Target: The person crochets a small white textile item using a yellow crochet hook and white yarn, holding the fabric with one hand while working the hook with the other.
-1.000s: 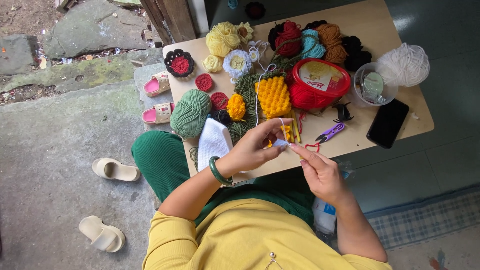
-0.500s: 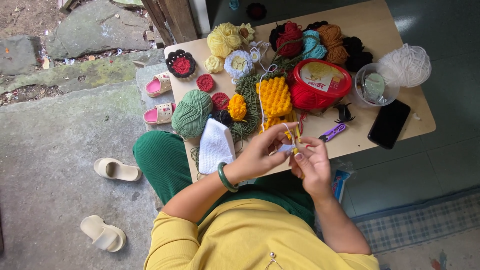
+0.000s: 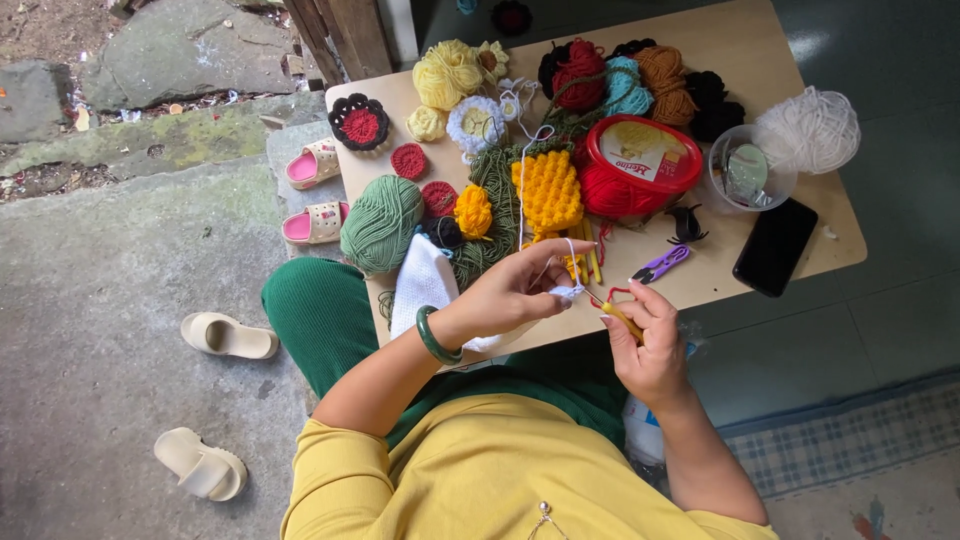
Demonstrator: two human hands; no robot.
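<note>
crochet hook (image 3: 622, 318) with a yellow handle sits pinched in the right hand (image 3: 648, 345), just off the near edge of the wooden table (image 3: 760, 60). its long axis runs diagonally, tip aimed up and left toward the left hand (image 3: 515, 293). that hand's fingers close narrowly on a small white crocheted piece (image 3: 567, 291), with white yarn (image 3: 522, 190) trailing away across the table. purple snips (image 3: 660, 264) lie just beyond.

four sandals (image 3: 228, 336), one phone (image 3: 775, 246)

The crochet hook (image 3: 622, 318) tip hides between the hands.
</note>
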